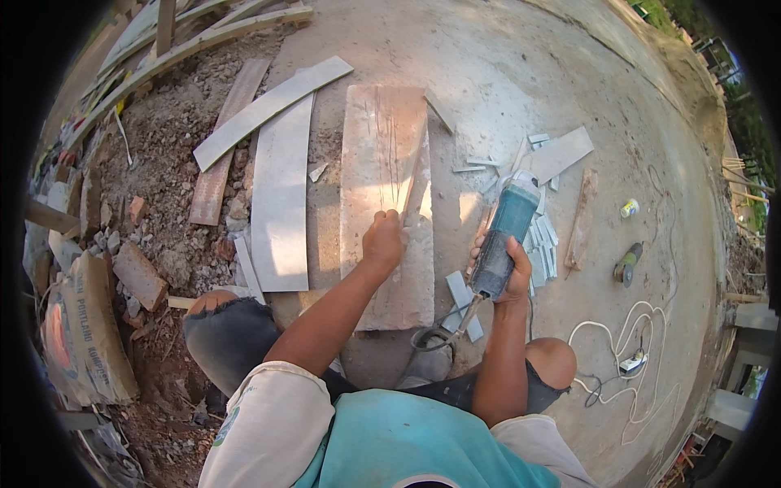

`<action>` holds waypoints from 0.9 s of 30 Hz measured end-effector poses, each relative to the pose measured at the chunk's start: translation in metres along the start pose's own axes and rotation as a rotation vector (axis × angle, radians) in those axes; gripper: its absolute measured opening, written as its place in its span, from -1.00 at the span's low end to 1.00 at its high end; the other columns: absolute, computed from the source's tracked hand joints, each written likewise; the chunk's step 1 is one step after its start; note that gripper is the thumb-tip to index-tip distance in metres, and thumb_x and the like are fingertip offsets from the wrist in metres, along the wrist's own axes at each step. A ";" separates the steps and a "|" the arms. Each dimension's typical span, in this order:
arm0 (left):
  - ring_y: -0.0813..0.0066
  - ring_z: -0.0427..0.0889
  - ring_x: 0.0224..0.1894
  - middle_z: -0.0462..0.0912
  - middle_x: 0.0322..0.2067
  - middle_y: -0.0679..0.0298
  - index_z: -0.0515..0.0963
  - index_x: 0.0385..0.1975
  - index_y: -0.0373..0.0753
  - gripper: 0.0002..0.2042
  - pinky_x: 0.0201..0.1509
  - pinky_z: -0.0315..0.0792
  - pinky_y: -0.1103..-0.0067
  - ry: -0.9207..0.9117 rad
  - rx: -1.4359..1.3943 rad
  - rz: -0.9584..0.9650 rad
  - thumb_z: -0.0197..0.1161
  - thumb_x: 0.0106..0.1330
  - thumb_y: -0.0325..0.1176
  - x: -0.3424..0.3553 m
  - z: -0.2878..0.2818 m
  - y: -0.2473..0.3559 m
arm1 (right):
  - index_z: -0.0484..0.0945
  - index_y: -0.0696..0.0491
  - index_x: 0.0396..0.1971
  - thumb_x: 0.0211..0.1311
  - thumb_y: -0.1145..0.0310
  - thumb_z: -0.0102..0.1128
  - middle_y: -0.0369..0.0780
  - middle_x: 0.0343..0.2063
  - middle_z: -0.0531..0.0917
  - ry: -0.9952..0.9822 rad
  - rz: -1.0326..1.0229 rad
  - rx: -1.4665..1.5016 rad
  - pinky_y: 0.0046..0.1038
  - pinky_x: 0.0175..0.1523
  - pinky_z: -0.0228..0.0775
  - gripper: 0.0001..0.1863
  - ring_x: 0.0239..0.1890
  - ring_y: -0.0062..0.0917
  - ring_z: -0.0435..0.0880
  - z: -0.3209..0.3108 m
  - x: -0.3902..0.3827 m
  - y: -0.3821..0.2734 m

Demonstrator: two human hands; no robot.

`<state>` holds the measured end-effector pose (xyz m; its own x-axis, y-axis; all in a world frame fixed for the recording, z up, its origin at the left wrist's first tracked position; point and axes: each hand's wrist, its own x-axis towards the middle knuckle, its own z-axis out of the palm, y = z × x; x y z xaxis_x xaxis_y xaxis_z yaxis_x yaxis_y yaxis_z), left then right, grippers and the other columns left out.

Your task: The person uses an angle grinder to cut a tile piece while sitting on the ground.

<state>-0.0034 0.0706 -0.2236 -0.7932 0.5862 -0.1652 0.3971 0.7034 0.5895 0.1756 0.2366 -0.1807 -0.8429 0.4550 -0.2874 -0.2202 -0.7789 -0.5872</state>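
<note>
My left hand (382,241) is closed around the lower part of a narrow strip (413,175) lying lengthwise on a pale, scored concrete block (364,138). My right hand (512,268) grips a teal and black angle grinder (508,220) to the right of the block, its head pointing away from me and its cord trailing toward my legs. Just beyond the grinder, cut pale tile pieces (545,242) lie in a loose pile, with a larger tile piece (569,150) at the top.
Long tile planks (278,211) lie left of the block beside rubble (175,264), timber (187,53) and a paper sack (85,333). On the concrete floor (569,89) at right are a second grinder (626,264), a small container (629,207) and coiled cables with a power strip (633,362).
</note>
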 end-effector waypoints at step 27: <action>-0.05 0.59 -0.12 0.54 -0.19 -0.09 0.50 -0.24 -0.40 -0.71 0.00 0.49 0.21 -0.122 -0.014 -0.098 0.22 0.17 -0.29 -0.015 0.004 0.017 | 0.44 0.27 -0.05 0.21 0.14 0.22 -0.02 -0.27 0.63 0.005 0.118 -0.029 -0.29 -0.19 0.65 -0.50 -0.29 -0.31 0.71 0.013 -0.003 0.011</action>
<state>0.0175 0.0751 -0.2143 -0.7651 0.5606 -0.3169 0.3136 0.7542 0.5769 0.1694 0.2209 -0.1760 -0.8597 0.3632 -0.3593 -0.1054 -0.8142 -0.5709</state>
